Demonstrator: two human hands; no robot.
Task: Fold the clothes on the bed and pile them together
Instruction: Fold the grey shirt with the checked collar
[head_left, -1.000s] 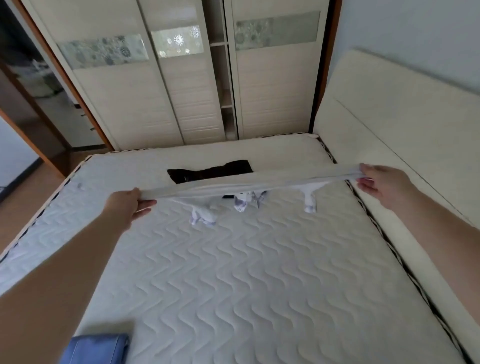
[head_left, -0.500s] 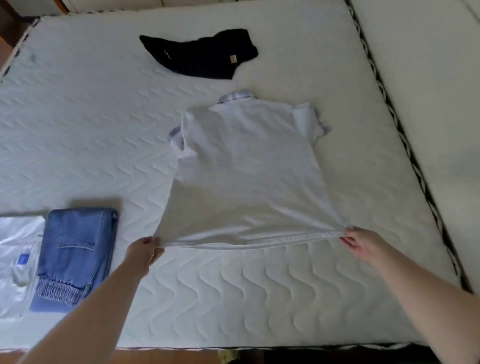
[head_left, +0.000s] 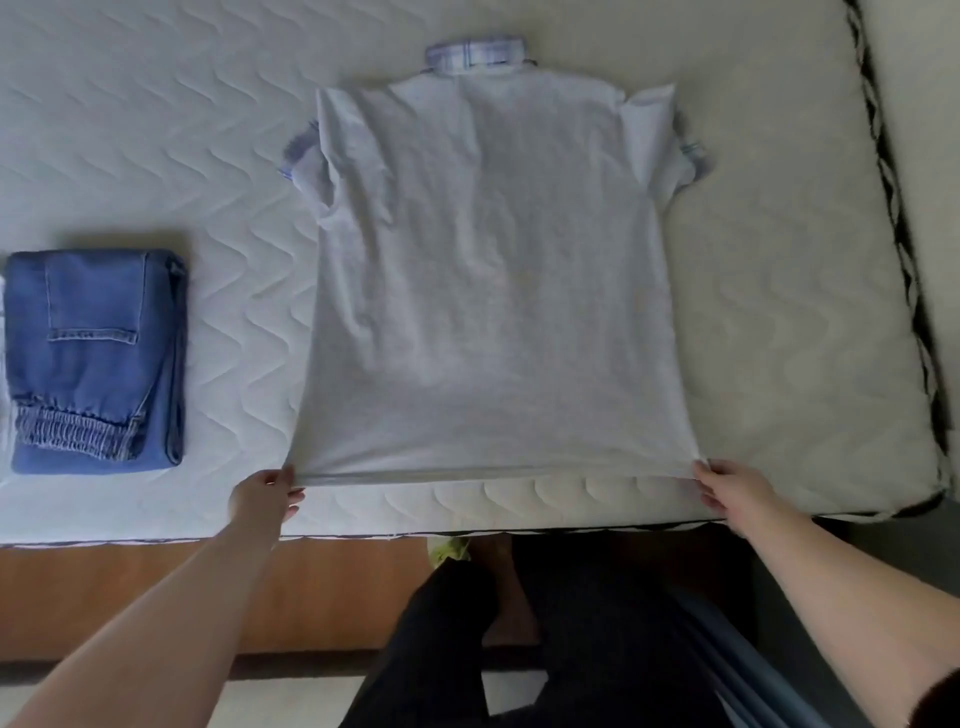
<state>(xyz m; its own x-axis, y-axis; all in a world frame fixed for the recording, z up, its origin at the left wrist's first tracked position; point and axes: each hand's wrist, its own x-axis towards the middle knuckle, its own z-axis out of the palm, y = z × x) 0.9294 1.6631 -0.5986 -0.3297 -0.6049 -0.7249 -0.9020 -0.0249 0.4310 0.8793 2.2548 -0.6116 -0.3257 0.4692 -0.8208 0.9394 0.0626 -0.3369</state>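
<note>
A white short-sleeved shirt (head_left: 488, 270) with a blue checked collar lies spread back-up on the mattress (head_left: 156, 130), collar away from me. My left hand (head_left: 265, 496) pinches the hem's left corner. At the hem's right corner my right hand (head_left: 727, 491) pinches the cloth too. Both hands sit near the bed's front edge. Folded blue jeans (head_left: 96, 358) lie to the left on the mattress.
The mattress front edge runs just under my hands, with a wooden bed frame (head_left: 104, 597) below it. My dark-trousered legs (head_left: 545, 639) stand against the bed. The mattress right edge with dark piping (head_left: 904, 270) is far right. A sliver of white cloth shows at the left border.
The shirt came down from being held in the air to lying flat. My hands drew its hem toward the front edge. The view tilted down, and the black garment left the frame.
</note>
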